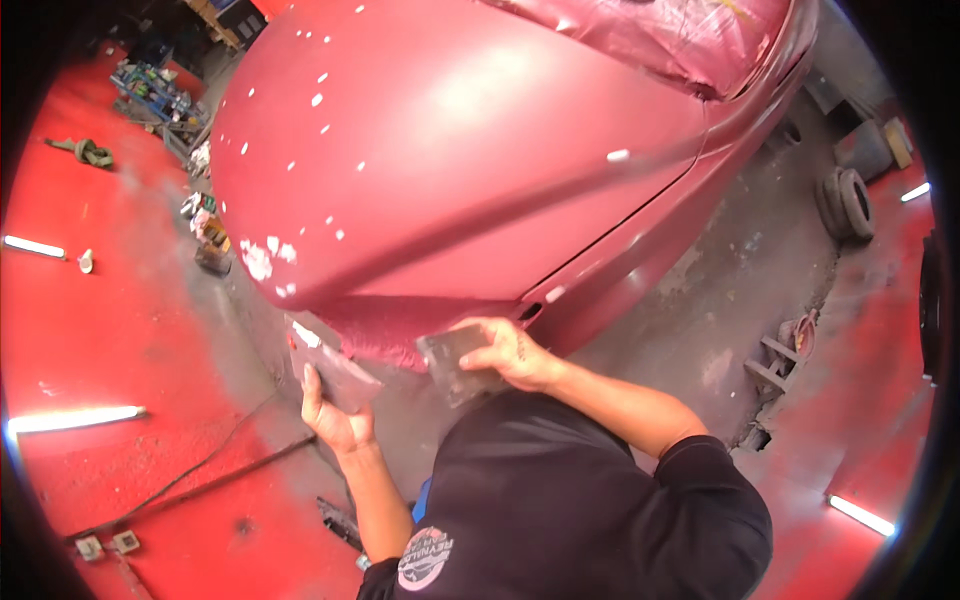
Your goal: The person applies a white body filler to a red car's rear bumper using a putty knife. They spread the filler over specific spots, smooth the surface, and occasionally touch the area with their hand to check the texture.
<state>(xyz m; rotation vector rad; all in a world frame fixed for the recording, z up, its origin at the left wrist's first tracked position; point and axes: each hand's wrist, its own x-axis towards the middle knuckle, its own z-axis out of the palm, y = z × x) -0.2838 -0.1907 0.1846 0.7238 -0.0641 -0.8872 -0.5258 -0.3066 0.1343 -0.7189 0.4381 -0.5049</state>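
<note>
A car with a matte red hood (430, 150) fills the view ahead of me. White putty spots dot the hood, with a larger white patch (258, 262) at its near left corner. My left hand (340, 420) grips a thin greyish-pink plate (345, 378), which carries a dab of white putty (305, 335) on its upper edge. Closed around a flat grey rectangular spreader (450, 365) is my right hand (515, 352), thumb on its face. Both tools are held in front of the headlight area, apart from each other. Pink-stained covering (380, 345) shows behind them.
Red walls (100, 340) bearing lit tube lamps surround the car. Cluttered shelves (155, 95) stand at the far left. Tyres (845, 205) and a metal stand (780, 360) sit on the grey floor to the right. A dark cable (200, 490) runs along the left wall.
</note>
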